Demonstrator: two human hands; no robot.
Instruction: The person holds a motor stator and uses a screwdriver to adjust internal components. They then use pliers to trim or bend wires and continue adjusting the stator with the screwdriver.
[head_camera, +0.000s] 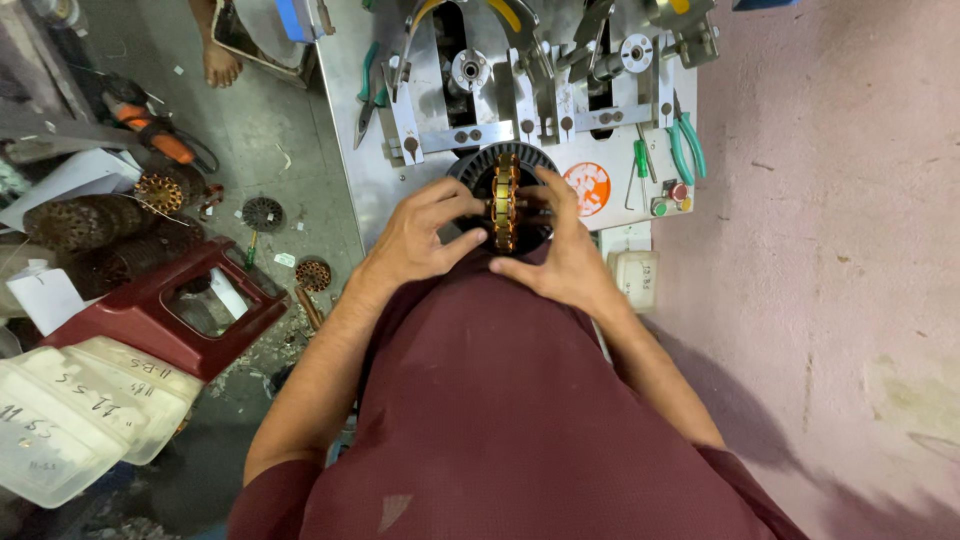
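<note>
Closest to us, below the maroon shirt (500, 420), our two forearms angled inward so that both hands met at one spot at the edge of the metal workbench (345, 150). Our left hand (420, 235) was curled around the near left side of a dark, ring-shaped motor stator (470, 172), fingers bent over its rim and thumb pointing toward the middle. Our right hand (565, 255) closed on the opposite side, fingertips pressed on top; held from both sides like this, the piece appeared steadied against turning. Between the two hands stood a band of copper windings (504, 205), upright and facing us, probably kept there so the coils stayed in reach of the fingertips. The stator rested on the bench directly in front of our body, just before the steel winding fixture (540, 90) with its brackets and spindles. To the right of the fixture lay green-handled pliers (688, 148) and a green screwdriver (641, 160), near at hand. Farther off on the floor to our left sat a red plastic housing (130, 320), translucent white containers (70, 410) and more wound stators (75, 222).
</note>
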